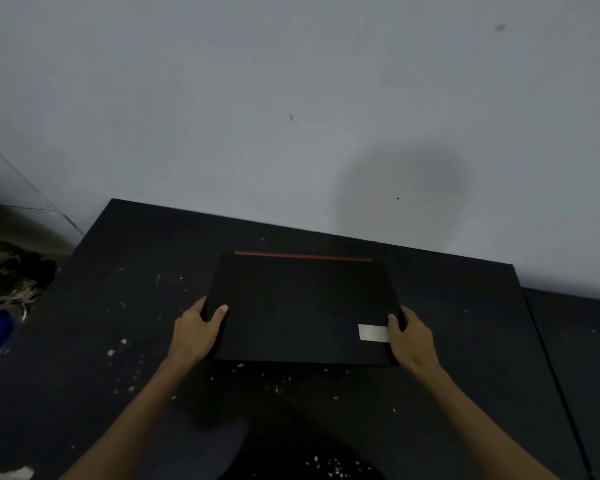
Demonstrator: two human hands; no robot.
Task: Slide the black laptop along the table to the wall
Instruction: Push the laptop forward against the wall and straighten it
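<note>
From the head camera, you have the black laptop (302, 306) lying closed and flat on the dark table (118, 306), its red-striped rear edge (302, 256) turned toward the wall (291, 98) at twelve o'clock. That puts the hinge side in front, so a straight push forward would bring it square to the wall.

Your left hand (196, 332) clasps the laptop's left edge, thumb on the lid and fingers curled down the side. Your right hand (409, 337) does the same on the right edge, thumb resting just beside the pale sticker (373, 332). Holding both sides likely keeps the machine from twisting as it slides.

The laptop sits between your hands, which grip it at nine and three o'clock near its closer corners. A narrow band of bare table separates the rear edge from the wall.
</note>
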